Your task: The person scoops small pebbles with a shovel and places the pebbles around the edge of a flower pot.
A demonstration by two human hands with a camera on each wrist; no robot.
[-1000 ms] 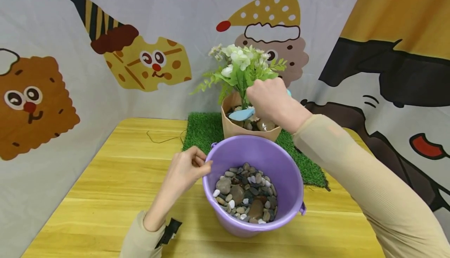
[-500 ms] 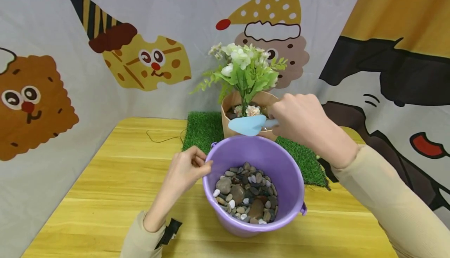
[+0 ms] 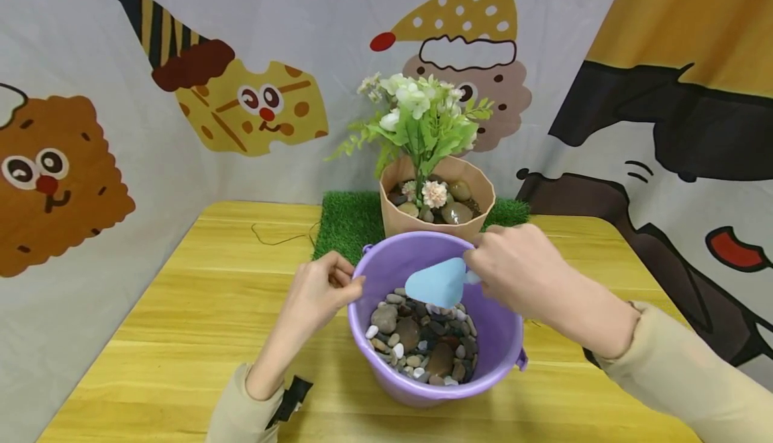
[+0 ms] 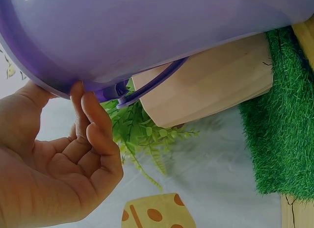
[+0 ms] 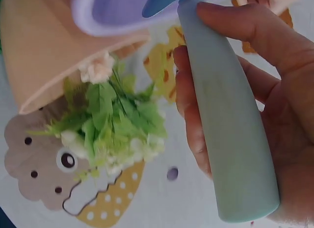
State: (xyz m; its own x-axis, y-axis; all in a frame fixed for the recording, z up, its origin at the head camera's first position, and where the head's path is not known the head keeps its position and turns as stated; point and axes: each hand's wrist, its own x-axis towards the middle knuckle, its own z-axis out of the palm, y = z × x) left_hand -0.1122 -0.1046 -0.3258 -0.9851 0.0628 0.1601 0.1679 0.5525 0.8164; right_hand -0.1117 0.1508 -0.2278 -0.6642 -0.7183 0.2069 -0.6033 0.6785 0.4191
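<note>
A purple bucket (image 3: pixel 495 335) with several pebbles (image 3: pixel 417 342) on its bottom stands at the table's middle. My left hand (image 3: pixel 317 292) pinches the left of its rim between thumb and fingers; in the left wrist view the hand (image 4: pixel 68 159) grips just beside the handle's hinge. In my right hand (image 3: pixel 522 262) is a light blue hand trowel (image 3: pixel 437 284), its blade inside the bucket's mouth above the pebbles. The right wrist view shows my fingers wrapped round the trowel's thick pale handle (image 5: pixel 225 115).
Right behind the bucket is a peach flowerpot (image 3: pixel 431 229) with white flowers (image 3: pixel 413 101), green leaves and stones. It stands on an artificial grass mat (image 3: pixel 347 228). A thin dark string (image 3: pixel 278 240) lies on the wooden table (image 3: pixel 199 335). A cartoon-printed cloth (image 3: pixel 272 13) hangs behind.
My right hand has brought the trowel from over the flowerpot toward me and down into the bucket's mouth. The left hand has stayed on the rim.
</note>
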